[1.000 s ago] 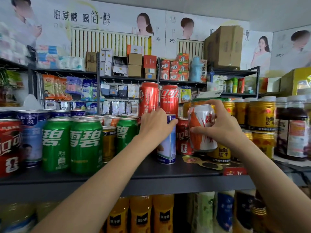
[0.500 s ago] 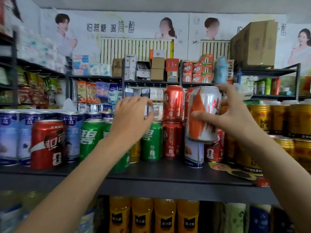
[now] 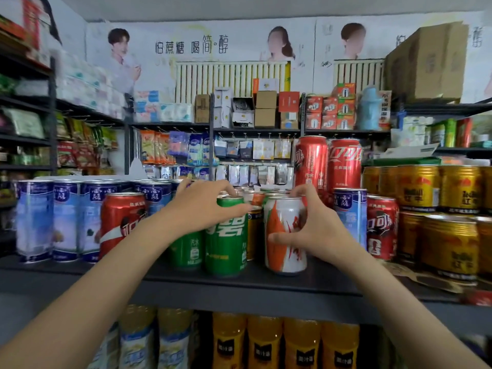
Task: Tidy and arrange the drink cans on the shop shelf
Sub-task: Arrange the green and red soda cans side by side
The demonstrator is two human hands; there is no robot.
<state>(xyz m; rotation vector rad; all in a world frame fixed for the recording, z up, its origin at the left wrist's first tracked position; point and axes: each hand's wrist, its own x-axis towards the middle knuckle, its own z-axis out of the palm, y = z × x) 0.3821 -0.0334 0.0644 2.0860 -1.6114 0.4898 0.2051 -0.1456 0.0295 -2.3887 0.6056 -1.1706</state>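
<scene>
Orange-white can [image 3: 286, 235] upright on shelf [image 3: 266, 282], right hand [image 3: 316, 230] fingers gripping; left hand [image 3: 202, 209] grips green can [image 3: 226, 243].

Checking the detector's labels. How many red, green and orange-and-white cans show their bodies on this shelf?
Red cans: 4
Green cans: 2
Orange-and-white can: 1
Total: 7
Cans further back that show only their tops are not counted.

Sprite can [image 3: 226, 241] stands left of (beside) striped can [image 3: 285, 235].
</scene>
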